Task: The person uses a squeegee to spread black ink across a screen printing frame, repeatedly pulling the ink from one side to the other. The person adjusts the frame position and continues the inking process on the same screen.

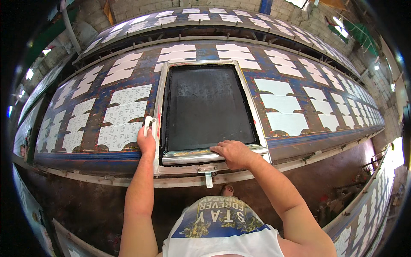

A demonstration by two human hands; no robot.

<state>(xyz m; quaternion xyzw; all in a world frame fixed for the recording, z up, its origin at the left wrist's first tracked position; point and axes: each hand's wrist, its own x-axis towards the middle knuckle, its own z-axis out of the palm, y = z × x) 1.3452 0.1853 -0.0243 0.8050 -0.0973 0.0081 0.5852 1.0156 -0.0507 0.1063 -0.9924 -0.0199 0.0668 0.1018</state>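
In the head view, grips a white slotted handle [149,123] with the left hand [147,141], with fingers closed around its lower part, beside the left rail of a pale rectangular metal frame [201,63]. Lays the right hand [235,154] over a shiny silver metal bar [188,157] across the frame's front end, with fingers bent and together on top; cannot tell whether clasping or only resting. Has the frame set on a long brown, blue-stained tabletop [317,144], reaching its front edge, with a black rectangular panel [207,109] inside. Shows white garment-shaped sheets [280,103] in rows toward the tabletop's right end, and grey-patterned white sheets [124,113] toward its left end, near the handle.
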